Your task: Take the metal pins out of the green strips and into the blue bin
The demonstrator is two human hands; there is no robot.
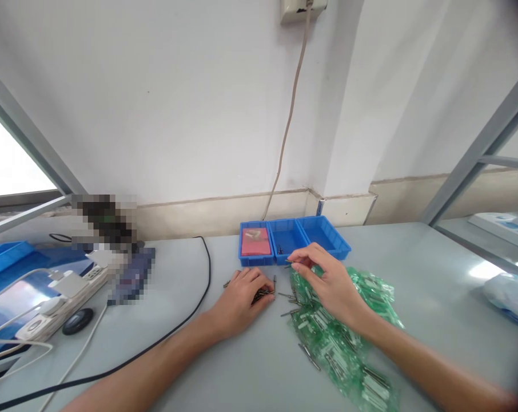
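Observation:
My left hand (246, 294) rests on the table with its fingers curled over several thin metal rods (262, 294); the palm hides part of them. Between thumb and forefinger, my right hand (323, 277) pinches a small thin rod (290, 261), just in front of the blue bins. Under and around the right wrist lie green plastic bags (327, 337) holding more rods and white slips. Loose rods (309, 356) are scattered beside the bags. In the middle blue bin (287, 232) are a few small metal pieces (280, 250).
The left bin (256, 260) contains a red card (255, 243) with a small clear bag on it; the right bin (323, 232) adjoins the middle one. A black cable (177, 332) crosses the table. Leftward are a power strip (87, 286) and a dark round object (78, 321).

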